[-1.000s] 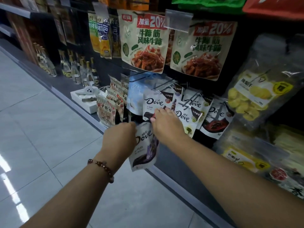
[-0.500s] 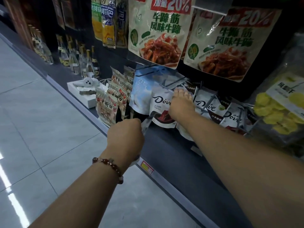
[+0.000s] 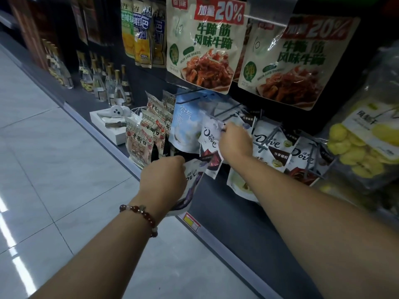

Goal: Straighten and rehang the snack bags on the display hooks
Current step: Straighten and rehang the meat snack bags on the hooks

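**Left hand holds loose bag below the hook**

Left hand point(image 3: 165, 176) is closed around a loose Dove bag point(image 3: 190, 186), long axis slanting down-left, off any hook. Its target, the display hook point(image 3: 224, 112), lies up and right. Right hand point(image 3: 235, 141) is nearer, fingers pinching the top of a hung Dove bag point(image 3: 210, 134) there. Both arms extended, wrists roughly level.
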A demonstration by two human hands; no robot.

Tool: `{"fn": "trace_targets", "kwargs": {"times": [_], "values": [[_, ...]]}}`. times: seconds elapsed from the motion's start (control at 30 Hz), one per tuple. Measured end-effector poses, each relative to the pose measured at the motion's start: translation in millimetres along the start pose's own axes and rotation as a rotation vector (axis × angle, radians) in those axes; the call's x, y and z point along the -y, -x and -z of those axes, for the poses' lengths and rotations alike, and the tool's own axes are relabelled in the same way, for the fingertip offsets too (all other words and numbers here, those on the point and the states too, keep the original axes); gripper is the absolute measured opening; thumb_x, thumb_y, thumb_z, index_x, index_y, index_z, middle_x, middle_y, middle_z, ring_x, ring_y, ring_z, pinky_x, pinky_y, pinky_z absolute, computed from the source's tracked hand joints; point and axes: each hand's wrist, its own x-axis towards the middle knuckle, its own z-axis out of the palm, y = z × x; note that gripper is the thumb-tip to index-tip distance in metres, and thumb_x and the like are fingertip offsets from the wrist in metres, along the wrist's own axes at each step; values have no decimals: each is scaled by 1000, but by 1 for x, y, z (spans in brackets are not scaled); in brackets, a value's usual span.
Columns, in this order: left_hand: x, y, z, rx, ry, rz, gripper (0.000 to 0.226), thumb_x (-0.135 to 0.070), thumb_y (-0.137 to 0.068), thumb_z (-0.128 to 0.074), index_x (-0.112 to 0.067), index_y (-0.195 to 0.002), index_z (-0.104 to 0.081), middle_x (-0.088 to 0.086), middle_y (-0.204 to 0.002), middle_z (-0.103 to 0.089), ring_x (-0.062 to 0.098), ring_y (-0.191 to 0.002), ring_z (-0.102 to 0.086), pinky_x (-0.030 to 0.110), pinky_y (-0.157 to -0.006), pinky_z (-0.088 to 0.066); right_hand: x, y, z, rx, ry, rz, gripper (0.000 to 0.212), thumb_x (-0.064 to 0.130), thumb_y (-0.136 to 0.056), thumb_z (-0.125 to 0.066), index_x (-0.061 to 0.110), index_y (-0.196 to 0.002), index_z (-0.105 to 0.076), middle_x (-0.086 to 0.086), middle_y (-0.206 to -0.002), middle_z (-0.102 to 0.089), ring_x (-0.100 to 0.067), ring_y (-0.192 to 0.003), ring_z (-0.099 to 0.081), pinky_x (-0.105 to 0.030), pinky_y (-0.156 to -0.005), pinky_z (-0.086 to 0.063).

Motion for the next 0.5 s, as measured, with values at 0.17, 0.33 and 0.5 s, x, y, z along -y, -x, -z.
{"fn": "trace_targets", "kwargs": {"times": [0.17,0.33,0.5], "values": [[7,7,9,-64,9,3,16,-10,-89,-50,-22,-82,-56,-7,-65,-53,17,-56,-50,26,-47,-37,-1,25,21,70,-48,-2,20,2,-92,-43,9,-108,-54,-9,-99,-63,-30,-84,-58,-33,-64,-41],[15,20,22,-113,7,2,19,-11,-90,-53,-25,-96,-64,-6,-72,-60,15,-58,-53,24,-46,-42,-12,63,47,100,-80,99,31,-2,-87,-38,7,-109,-59,-9,-102,-60,-26,-89,-53,-37,-68,-43],[17,34,29,-158,29,-52,22,-3,-88,-50,-17,-91,-67,1,-72,-64,22,-61,-55,25,-46,-37,-34,100,67,160,-97,141,15,13,-92,-36,8,-91,-51,-7,-88,-56,-28,-82,-52,-38,-64,-36]]}}
